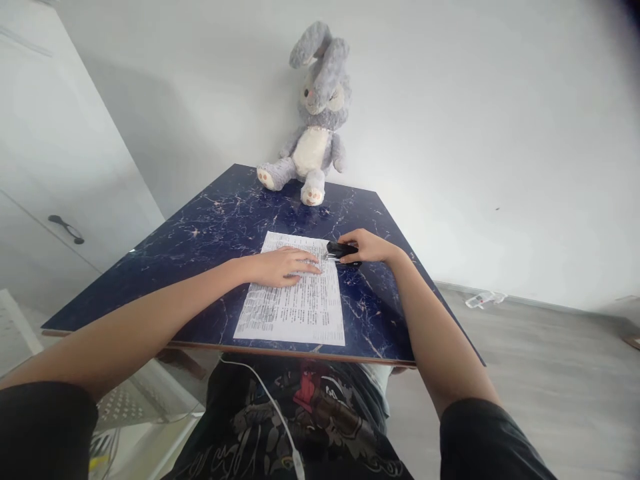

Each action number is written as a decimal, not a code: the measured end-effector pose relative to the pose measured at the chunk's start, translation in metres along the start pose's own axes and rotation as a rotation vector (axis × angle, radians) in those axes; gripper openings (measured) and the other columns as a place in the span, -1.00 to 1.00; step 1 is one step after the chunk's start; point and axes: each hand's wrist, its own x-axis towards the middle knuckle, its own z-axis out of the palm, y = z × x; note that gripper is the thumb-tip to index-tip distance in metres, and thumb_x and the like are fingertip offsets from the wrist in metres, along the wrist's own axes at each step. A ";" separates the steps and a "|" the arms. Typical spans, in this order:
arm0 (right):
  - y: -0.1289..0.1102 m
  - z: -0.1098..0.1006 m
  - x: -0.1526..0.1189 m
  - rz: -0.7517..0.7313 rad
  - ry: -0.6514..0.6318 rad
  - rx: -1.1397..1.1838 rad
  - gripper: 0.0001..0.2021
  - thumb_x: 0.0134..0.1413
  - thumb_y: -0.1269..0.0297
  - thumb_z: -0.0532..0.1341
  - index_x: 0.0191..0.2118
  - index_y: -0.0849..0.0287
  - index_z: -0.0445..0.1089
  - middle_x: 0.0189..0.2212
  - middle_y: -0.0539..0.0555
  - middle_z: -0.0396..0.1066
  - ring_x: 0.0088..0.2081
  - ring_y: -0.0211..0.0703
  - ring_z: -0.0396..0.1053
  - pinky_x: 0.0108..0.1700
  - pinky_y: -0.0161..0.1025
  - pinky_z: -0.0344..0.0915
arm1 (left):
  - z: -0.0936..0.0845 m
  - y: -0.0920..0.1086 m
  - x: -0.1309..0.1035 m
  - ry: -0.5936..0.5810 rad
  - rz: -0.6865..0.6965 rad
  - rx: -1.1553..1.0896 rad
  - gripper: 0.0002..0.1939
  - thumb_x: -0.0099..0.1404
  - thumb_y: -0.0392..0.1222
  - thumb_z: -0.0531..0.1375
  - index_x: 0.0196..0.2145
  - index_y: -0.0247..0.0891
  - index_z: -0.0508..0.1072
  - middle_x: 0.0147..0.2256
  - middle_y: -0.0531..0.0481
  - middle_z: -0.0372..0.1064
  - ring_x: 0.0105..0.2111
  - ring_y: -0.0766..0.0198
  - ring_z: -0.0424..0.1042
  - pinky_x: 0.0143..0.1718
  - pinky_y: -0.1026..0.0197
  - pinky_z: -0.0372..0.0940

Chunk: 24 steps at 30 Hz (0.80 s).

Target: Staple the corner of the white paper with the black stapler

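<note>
A sheet of printed paper [300,313] lies on the dark blue marbled table, close to its front edge. My left hand [285,267] rests flat on the upper part of the paper, fingers stretched to the right. At the paper's upper right edge, my right hand [367,246] grips a black stapler [341,251] from the right side. The stapler's front end reaches over the paper's edge. Whether there is more than one sheet cannot be made out.
A grey plush rabbit [313,150] sits at the back of the table [200,230] against the wall. To the left stands a white cabinet with a dark handle [67,229]. A white cable [270,397] hangs before my shirt. Clear plastic packaging [485,299] lies on the floor at right.
</note>
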 end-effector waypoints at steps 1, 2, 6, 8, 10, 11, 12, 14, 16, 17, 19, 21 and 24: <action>-0.003 0.003 0.002 -0.014 0.011 0.025 -0.63 0.19 -0.08 0.32 -0.17 0.17 0.50 -0.28 0.08 0.49 -0.30 -0.11 0.35 -0.22 -0.18 0.22 | 0.000 0.000 0.000 0.003 0.008 0.020 -0.49 0.47 -0.14 0.10 0.33 0.14 0.36 0.35 -0.04 0.23 0.23 -0.02 0.31 0.23 -0.04 0.20; -0.007 0.006 0.004 -0.021 0.035 0.057 -0.60 0.29 -0.12 0.21 -0.13 0.16 0.48 -0.23 0.10 0.50 -0.26 -0.09 0.37 -0.17 -0.18 0.24 | 0.000 0.001 0.000 0.008 0.017 0.036 -0.52 0.48 -0.12 0.10 0.31 0.11 0.40 0.30 -0.09 0.28 0.16 -0.01 0.36 0.17 -0.03 0.24; -0.019 0.027 0.019 0.108 0.185 -0.052 -0.49 0.49 -0.06 -0.15 -0.20 0.14 0.42 -0.18 0.13 0.49 -0.15 -0.06 0.39 -0.01 -0.15 0.25 | 0.001 -0.001 0.001 0.052 0.092 0.036 -0.57 0.47 -0.12 0.12 0.24 0.10 0.48 0.10 -0.11 0.42 0.02 0.03 0.39 0.09 0.02 0.24; -0.023 0.035 0.026 0.198 0.211 -0.192 -0.51 0.49 0.02 -0.15 -0.24 0.14 0.42 -0.19 0.13 0.50 -0.15 -0.05 0.40 0.00 -0.16 0.23 | 0.002 -0.002 0.002 0.067 0.123 0.020 -0.58 0.46 -0.12 0.14 0.22 0.11 0.50 0.08 -0.09 0.44 0.02 0.03 0.39 0.09 0.03 0.22; -0.026 0.040 0.030 0.271 0.199 -0.268 -0.51 0.49 0.07 -0.16 -0.24 0.15 0.44 -0.18 0.15 0.53 -0.15 -0.05 0.43 -0.05 -0.20 0.25 | 0.003 -0.002 0.002 0.067 0.130 0.016 -0.58 0.46 -0.11 0.14 0.22 0.12 0.50 0.07 -0.08 0.44 0.01 0.03 0.39 0.09 0.04 0.21; -0.027 0.042 0.031 0.310 0.186 -0.301 -0.50 0.49 0.08 -0.16 -0.24 0.15 0.46 -0.18 0.16 0.55 -0.15 -0.04 0.45 -0.07 -0.21 0.25 | 0.003 -0.002 0.002 0.062 0.126 0.020 -0.57 0.46 -0.11 0.14 0.22 0.12 0.49 0.08 -0.08 0.44 0.01 0.03 0.38 0.09 0.04 0.21; -0.029 0.043 0.032 0.354 0.171 -0.344 -0.48 0.49 0.08 -0.16 -0.25 0.16 0.48 -0.17 0.18 0.56 -0.15 -0.02 0.47 -0.09 -0.22 0.26 | 0.003 -0.001 0.002 0.058 0.121 0.026 -0.57 0.46 -0.12 0.13 0.23 0.11 0.49 0.08 -0.09 0.44 0.02 0.03 0.38 0.09 0.03 0.20; -0.031 0.045 0.033 0.436 0.149 -0.453 -0.46 0.48 0.09 -0.15 -0.25 0.19 0.53 -0.15 0.24 0.58 -0.12 0.04 0.50 -0.09 -0.20 0.27 | 0.003 0.000 0.003 0.052 0.111 0.037 -0.57 0.46 -0.12 0.13 0.22 0.09 0.50 0.08 -0.10 0.44 0.02 0.02 0.37 0.11 0.02 0.20; -0.034 0.046 0.034 0.486 0.130 -0.541 -0.43 0.49 0.09 -0.15 -0.22 0.23 0.57 -0.12 0.30 0.59 -0.10 0.10 0.53 -0.07 -0.18 0.30 | 0.004 0.001 0.003 0.056 0.106 0.029 -0.58 0.44 -0.12 0.14 0.20 0.08 0.52 0.07 -0.10 0.44 0.03 0.03 0.37 0.12 0.02 0.20; -0.035 0.047 0.035 0.496 0.122 -0.567 -0.41 0.49 0.09 -0.16 -0.20 0.24 0.58 -0.12 0.32 0.59 -0.09 0.12 0.54 -0.06 -0.16 0.31 | 0.004 0.001 0.003 0.064 0.104 0.019 -0.58 0.43 -0.12 0.14 0.19 0.08 0.53 0.06 -0.10 0.45 0.02 0.03 0.37 0.12 0.02 0.20; -0.038 0.049 0.036 0.498 0.111 -0.604 -0.38 0.50 0.08 -0.18 -0.18 0.26 0.60 -0.12 0.34 0.59 -0.08 0.14 0.55 -0.04 -0.13 0.33 | 0.004 0.001 0.003 0.078 0.099 -0.001 -0.58 0.41 -0.12 0.16 0.17 0.10 0.54 0.04 -0.09 0.46 0.01 0.03 0.38 0.11 0.03 0.22; -0.042 0.053 0.037 0.496 0.109 -0.651 -0.38 0.50 0.10 -0.17 -0.17 0.28 0.61 -0.14 0.35 0.60 -0.09 0.17 0.56 -0.04 -0.10 0.35 | 0.005 0.000 0.004 0.075 0.090 -0.007 -0.58 0.41 -0.11 0.16 0.17 0.10 0.55 0.04 -0.09 0.46 0.01 0.03 0.38 0.12 0.02 0.23; -0.049 0.063 0.038 0.478 0.122 -0.751 -0.43 0.47 0.17 -0.12 -0.15 0.32 0.62 -0.13 0.39 0.60 -0.05 0.23 0.55 -0.01 -0.03 0.36 | 0.006 -0.001 0.004 0.063 0.081 0.013 -0.58 0.42 -0.11 0.15 0.18 0.09 0.54 0.06 -0.10 0.44 0.03 0.02 0.36 0.13 -0.01 0.22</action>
